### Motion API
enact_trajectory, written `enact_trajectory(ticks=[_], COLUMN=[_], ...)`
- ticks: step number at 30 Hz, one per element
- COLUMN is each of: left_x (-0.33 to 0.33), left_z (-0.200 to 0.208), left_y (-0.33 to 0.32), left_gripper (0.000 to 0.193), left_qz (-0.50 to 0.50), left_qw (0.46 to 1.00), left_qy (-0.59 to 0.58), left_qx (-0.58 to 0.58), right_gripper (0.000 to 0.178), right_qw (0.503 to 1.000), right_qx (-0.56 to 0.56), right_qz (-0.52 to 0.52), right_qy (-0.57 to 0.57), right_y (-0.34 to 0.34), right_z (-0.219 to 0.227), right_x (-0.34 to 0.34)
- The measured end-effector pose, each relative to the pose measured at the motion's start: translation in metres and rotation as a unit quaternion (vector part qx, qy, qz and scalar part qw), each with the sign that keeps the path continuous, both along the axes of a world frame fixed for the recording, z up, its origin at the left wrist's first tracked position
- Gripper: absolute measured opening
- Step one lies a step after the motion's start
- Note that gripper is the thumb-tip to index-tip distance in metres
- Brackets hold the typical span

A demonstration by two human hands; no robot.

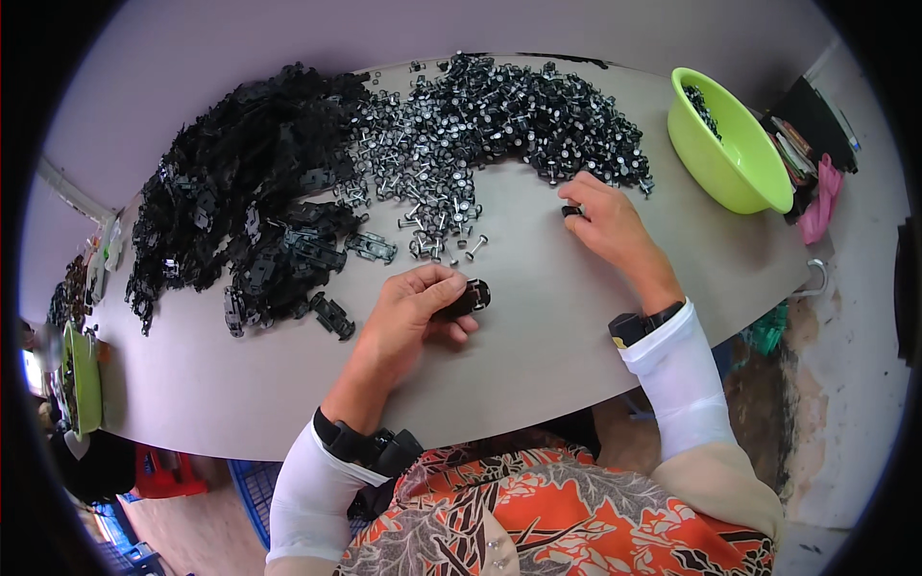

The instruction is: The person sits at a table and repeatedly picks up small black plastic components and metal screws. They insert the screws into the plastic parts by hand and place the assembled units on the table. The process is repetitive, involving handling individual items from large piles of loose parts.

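My left hand (411,305) is closed around a black plastic toy-car chassis (474,296), whose cut-out end sticks out past the thumb. To the right, my right hand (615,228) pinches a small black wheel set (572,211) between thumb and fingertips; how much of it lies behind the fingers I cannot tell. A big heap of wheel-and-axle sets (547,120), black with silvery hubs, lies just beyond that hand. Some loose axle sets (476,247) are scattered near the left hand. Dark chassis pieces (259,144) form another pile at the far left, with a single chassis (332,316) at its near edge.
A lime-green basin (740,178) with some dark parts inside stands on the table's right. Another green basin (84,379) is at the far left. Beside the right basin lie a pink bag (821,202) and stacked items. Below the table edge are a red stool (165,472) and blue crate (252,499).
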State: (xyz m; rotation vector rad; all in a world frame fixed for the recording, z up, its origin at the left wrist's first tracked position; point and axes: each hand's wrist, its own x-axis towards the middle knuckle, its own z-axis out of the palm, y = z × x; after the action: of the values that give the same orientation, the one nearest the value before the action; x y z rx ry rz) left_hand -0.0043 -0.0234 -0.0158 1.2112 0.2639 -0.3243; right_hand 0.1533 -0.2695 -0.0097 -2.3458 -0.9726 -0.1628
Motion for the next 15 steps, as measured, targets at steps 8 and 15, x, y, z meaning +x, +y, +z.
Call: enact_trajectory(ticks=[8, 15], left_x=[0.003, 0.005], left_z=[-0.001, 0.0], left_y=[0.004, 0.005], left_gripper=[0.038, 0.037], left_qz=[-0.022, -0.016], left_qw=[0.989, 0.986], left_qy=[0.031, 0.021], left_qx=[-0.145, -0.162], right_gripper=[0.019, 0.007], right_qw=[0.925, 0.98], right_qx=[0.217, 0.01], right_qz=[0.098, 0.117], right_qy=[0.296, 0.164], right_y=[0.025, 0.033], right_z=[0.014, 0.008], right_x=[-0.033, -0.042])
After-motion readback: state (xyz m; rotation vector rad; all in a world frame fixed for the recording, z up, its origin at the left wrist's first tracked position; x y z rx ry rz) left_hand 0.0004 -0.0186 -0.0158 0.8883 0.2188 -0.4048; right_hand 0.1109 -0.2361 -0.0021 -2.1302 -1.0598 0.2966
